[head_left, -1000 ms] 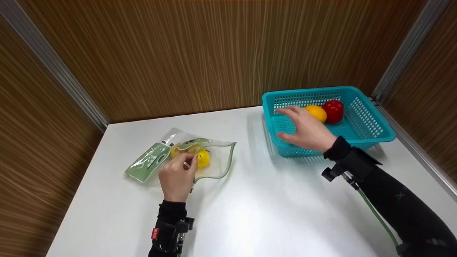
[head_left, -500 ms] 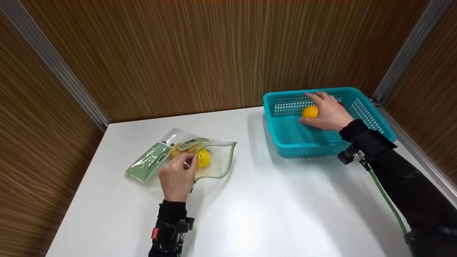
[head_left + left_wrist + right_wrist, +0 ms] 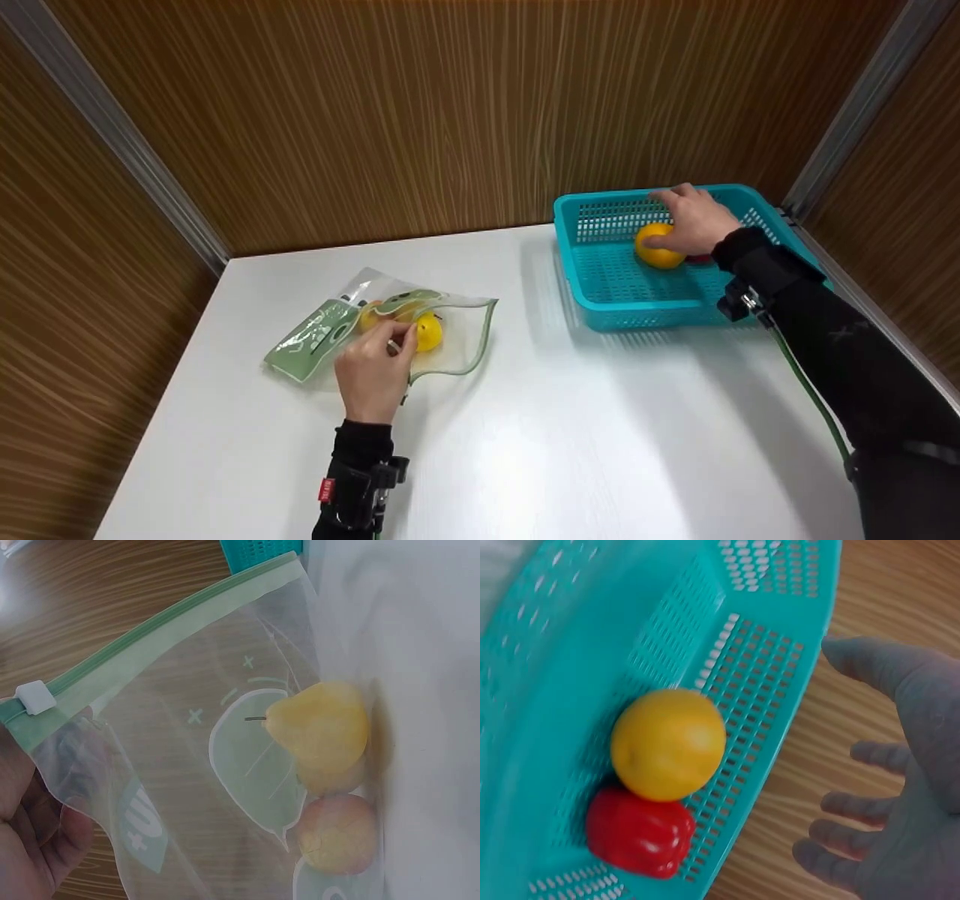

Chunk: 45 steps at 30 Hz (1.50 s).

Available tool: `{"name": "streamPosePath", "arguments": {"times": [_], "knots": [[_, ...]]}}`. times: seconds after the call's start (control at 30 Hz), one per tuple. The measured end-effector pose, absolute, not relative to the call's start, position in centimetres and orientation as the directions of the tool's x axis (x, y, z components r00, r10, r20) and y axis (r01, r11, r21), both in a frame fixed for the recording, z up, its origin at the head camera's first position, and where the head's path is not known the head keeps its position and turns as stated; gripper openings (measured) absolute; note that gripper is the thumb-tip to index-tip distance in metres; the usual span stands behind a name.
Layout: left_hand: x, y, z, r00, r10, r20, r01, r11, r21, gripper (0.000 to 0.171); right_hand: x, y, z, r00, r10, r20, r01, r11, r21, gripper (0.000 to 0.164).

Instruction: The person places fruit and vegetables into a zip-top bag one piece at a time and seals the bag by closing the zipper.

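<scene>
My left hand (image 3: 371, 373) pinches the edge of a clear zip bag (image 3: 172, 720) with a green printed pattern, near its white slider (image 3: 35, 697). Inside the bag, a yellow pear (image 3: 322, 724) and a reddish-yellow round fruit (image 3: 339, 834) lie together, with another yellowish fruit partly behind the pear. My right hand (image 3: 699, 223) hovers over the teal basket (image 3: 626, 306), fingers spread and nothing held. Under it, an orange (image 3: 669, 744) and a red bell pepper (image 3: 639, 832) sit side by side on the basket floor. In the head view my right hand hides most of the pepper.
The white table (image 3: 517, 450) carries the bag at left and the basket at back right. Wood-patterned panels (image 3: 390, 127) enclose the back and both sides. The bag's mouth faces the basket, with a stretch of tabletop between them.
My right hand has moved rightward and back from the basket's left side to above the orange and pepper, now showing more of the orange. My left hand keeps its place on the bag.
</scene>
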<state>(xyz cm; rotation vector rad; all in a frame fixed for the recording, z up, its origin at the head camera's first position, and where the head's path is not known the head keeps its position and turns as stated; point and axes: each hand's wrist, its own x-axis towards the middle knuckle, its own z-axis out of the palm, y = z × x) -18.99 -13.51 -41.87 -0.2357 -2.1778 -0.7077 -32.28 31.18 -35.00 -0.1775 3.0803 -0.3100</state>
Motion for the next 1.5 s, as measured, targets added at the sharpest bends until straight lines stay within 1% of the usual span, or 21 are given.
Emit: {"name": "streamPosePath", "arguments": {"times": [0.17,0.37,0.53,0.73,1.03,1.3,1.5], "knots": [[-18.8,-13.5,-41.9,-0.657,-0.069,0.751,0.386,0.825,0.414,0.008,-33.6,32.0,-35.1,-0.985,-0.149,-0.083,-0.136,0.981,-0.14,0.081],[-18.8,-13.6,-41.8,-0.652,-0.073,0.755,0.382,0.828,0.411,0.008,-35.2,32.6,-35.3,-0.963,-0.208,-0.171,-0.197,0.977,-0.08,0.078],[-18.5,-13.7,-41.8,-0.665,-0.067,0.744,0.375,0.832,0.409,0.008,-36.0,32.7,-36.0,-0.939,-0.259,-0.227,-0.259,0.965,-0.032,0.076],[-18.2,-13.7,-41.8,-0.661,-0.072,0.747,0.37,0.835,0.408,0.009,-36.7,32.4,-36.6,-0.922,-0.288,-0.26,-0.302,0.953,0.014,0.078],[-17.8,-13.5,-41.4,-0.665,-0.066,0.744,0.375,0.832,0.409,0.009,-36.9,33.1,-37.6,-0.908,-0.265,-0.323,-0.295,0.955,0.044,0.075],[-17.5,-13.7,-41.5,-0.666,-0.069,0.743,0.369,0.835,0.408,0.009,-37.3,32.1,-38.2,-0.901,-0.205,-0.382,-0.242,0.969,0.051,0.079],[-17.3,-13.5,-41.7,-0.673,-0.059,0.737,0.369,0.837,0.404,0.01,-36.8,32.0,-38.7,-0.891,-0.205,-0.405,-0.243,0.969,0.044,0.08]]}}
